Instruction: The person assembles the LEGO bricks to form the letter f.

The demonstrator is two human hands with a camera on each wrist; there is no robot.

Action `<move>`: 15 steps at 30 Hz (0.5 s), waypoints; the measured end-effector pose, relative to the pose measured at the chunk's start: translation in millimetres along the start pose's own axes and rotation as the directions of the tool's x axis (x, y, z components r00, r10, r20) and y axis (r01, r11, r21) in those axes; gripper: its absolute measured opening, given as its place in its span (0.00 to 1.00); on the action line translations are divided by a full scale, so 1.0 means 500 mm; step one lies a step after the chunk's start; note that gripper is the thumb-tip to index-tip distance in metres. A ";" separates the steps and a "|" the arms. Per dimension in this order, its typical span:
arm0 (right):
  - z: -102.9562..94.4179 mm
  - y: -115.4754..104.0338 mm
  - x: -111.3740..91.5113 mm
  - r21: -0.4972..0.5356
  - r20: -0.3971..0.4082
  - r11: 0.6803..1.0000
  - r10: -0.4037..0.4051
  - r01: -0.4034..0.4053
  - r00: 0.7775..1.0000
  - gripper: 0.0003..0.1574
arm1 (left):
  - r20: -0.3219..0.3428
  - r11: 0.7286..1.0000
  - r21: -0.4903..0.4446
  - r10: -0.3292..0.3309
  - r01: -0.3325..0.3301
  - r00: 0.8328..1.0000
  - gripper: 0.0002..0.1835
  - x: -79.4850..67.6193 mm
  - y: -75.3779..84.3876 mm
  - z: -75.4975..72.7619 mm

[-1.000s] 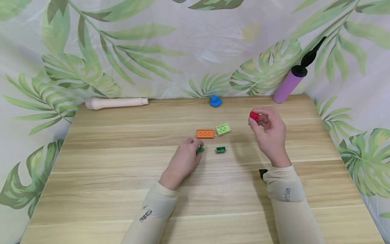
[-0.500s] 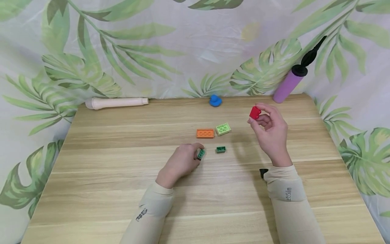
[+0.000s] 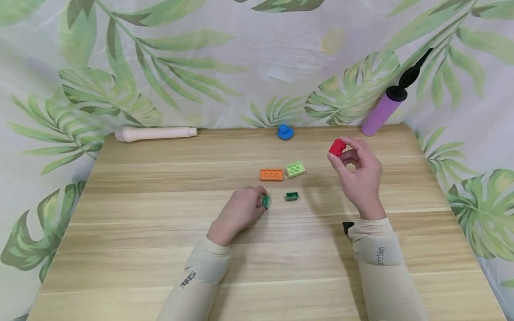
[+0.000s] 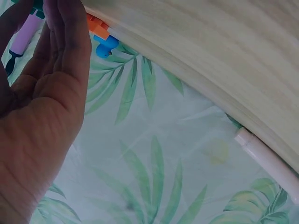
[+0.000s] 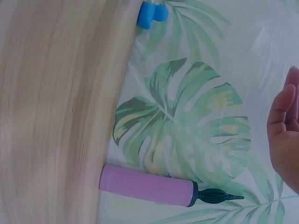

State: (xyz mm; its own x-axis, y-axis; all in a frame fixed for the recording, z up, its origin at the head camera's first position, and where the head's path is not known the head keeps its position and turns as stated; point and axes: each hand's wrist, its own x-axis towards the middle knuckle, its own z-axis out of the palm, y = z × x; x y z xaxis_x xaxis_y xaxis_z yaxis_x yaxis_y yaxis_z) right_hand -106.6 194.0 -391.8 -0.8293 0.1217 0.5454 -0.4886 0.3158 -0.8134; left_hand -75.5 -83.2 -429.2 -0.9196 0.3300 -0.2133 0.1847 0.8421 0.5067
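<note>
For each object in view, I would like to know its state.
Red block: pinched by right hand, above table.
Left green block: pinched by left hand.
Right green block: resting on table.
Orange block: underside up, unheld.
Lime block: underside up, unheld.
Blue duck: upright.
Purple pump: standing on end.
Pale microphone: lying on its side.
Black object: partly hidden, state unclear.

Five bricks (image 3: pixel 337 148), one duck (image 3: pixel 285 132), one microphone (image 3: pixel 158 133), one pump (image 3: pixel 379 117).

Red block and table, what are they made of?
The red block looks like smooth, hard plastic: its colour is even and its edges straight. The table looks like wood, smooth, with streaky grain; it could be a printed wood-look sheet.
</note>
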 end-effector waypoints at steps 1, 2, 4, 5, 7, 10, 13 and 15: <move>0.000 0.000 -0.001 -0.019 -0.001 1.000 0.011 -0.011 1.000 0.29 | -0.004 1.000 -0.001 -0.001 0.001 1.000 0.19 -0.001 -0.001 -0.001; 0.001 -0.001 -0.001 -0.041 0.014 0.999 0.025 -0.025 1.000 0.28 | -0.007 1.000 -0.001 -0.004 0.004 1.000 0.19 -0.001 -0.002 -0.001; 0.004 -0.003 -0.002 -0.098 0.081 0.994 0.064 -0.056 0.995 0.27 | -0.009 1.000 -0.002 -0.007 0.007 1.000 0.19 -0.002 -0.004 -0.002; 0.007 -0.003 -0.004 -0.137 0.133 0.987 0.099 -0.080 0.986 0.27 | -0.009 1.000 -0.002 -0.009 0.009 1.000 0.19 -0.002 -0.005 -0.003; 0.014 -0.005 -0.006 -0.215 0.258 0.970 0.170 -0.114 0.951 0.26 | -0.007 1.000 -0.005 -0.011 0.011 1.000 0.20 -0.002 -0.007 -0.003; 0.032 -0.008 -0.010 -0.334 0.456 0.936 0.261 -0.109 0.851 0.24 | 0.003 1.000 -0.010 -0.005 0.005 1.000 0.21 -0.001 -0.009 -0.002; 0.061 -0.013 -0.009 -0.388 0.597 0.919 0.307 -0.068 0.742 0.22 | 0.008 1.000 -0.014 0.003 -0.003 1.000 0.20 0.001 -0.010 -0.001; 0.083 -0.016 -0.007 -0.393 0.665 0.919 0.304 -0.026 0.682 0.20 | 0.008 1.000 -0.017 0.004 -0.004 1.000 0.20 0.000 -0.010 -0.003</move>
State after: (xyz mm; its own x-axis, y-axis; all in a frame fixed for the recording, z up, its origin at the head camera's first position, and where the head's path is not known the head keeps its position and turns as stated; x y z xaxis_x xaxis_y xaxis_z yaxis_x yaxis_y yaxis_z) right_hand -111.1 152.0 -395.3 -0.8948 -0.4465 -0.0097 -0.3205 0.6571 -0.6823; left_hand -77.0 -87.8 -430.6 -0.9158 0.3373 -0.2181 0.1826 0.8332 0.5219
